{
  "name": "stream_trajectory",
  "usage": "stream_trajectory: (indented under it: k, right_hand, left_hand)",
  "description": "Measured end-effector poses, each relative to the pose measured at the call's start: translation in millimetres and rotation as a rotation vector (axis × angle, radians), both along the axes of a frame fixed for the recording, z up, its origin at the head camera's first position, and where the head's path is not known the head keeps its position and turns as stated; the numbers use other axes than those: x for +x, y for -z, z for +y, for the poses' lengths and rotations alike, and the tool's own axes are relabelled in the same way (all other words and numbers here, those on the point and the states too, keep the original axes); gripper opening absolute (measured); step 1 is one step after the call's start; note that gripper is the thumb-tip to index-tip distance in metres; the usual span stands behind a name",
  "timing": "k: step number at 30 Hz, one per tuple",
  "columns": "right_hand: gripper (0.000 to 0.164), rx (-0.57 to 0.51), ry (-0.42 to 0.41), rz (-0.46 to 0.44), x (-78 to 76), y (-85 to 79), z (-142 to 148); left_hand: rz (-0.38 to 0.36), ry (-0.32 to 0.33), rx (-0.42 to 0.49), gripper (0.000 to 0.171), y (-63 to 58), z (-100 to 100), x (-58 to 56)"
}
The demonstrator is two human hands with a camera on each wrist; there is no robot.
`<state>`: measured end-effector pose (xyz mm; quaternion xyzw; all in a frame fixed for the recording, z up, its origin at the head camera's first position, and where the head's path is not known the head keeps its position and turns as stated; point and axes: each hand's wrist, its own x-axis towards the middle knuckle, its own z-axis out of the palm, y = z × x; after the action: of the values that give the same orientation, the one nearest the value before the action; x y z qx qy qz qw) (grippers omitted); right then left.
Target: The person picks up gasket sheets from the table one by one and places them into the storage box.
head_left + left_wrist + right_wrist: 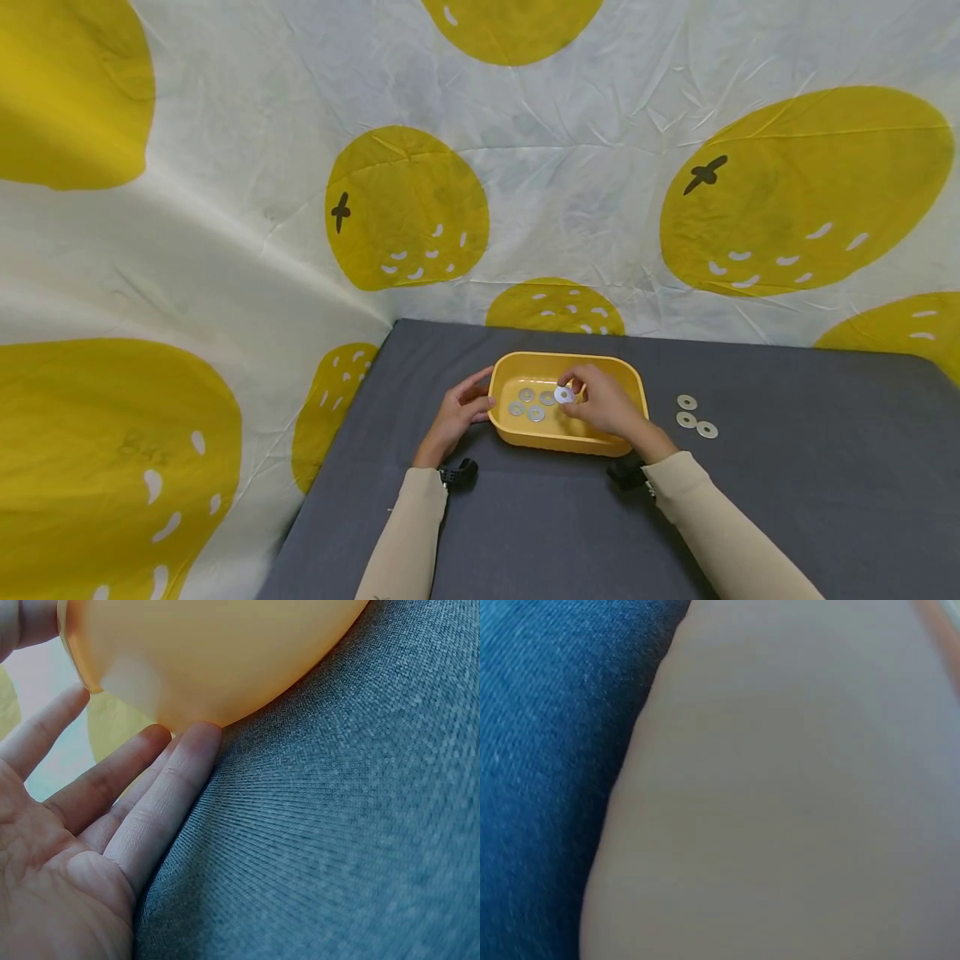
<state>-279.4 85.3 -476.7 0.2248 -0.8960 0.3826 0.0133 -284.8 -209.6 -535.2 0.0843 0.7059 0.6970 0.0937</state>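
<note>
Right grip (606, 406) pinches a washer (560, 395), seemingly over the tray (558, 441), straight-fingered left grip (454, 414) touching its wall (232, 660)

From my end, the head view shows me a plain beige left sleeve (405, 533), long and smooth, and a matching right sleeve (727, 525), both ending near the wrist. At the left cuff I see a left wrist camera (465, 472), black and compact, on a dark strap. A right wrist camera (624, 476), also black, sits at the other cuff, beside a small pale glint. The left grip (71, 855) is bare, its palm lined.
</note>
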Motion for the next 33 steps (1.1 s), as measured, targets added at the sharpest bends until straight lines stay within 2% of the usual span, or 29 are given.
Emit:
stream_trajectory:
  k: [8,24,33]
  right_hand:
    - [0.026,0.023,-0.022,-0.071,-1.7,6.9,-6]
    - [0.024,0.145,0.007,-0.125,-8.9,21.1,-19]
    - [0.025,0.151,-0.031,-0.146,-13.8,25.9,-19]
  left_hand:
    - [0.009,-0.002,0.001,0.056,1.2,1,1.5]
    - [0.017,0.005,-0.004,0.057,6.4,-1,1.3]
    - [0.024,0.004,0.004,0.056,6.1,-1,0.7]
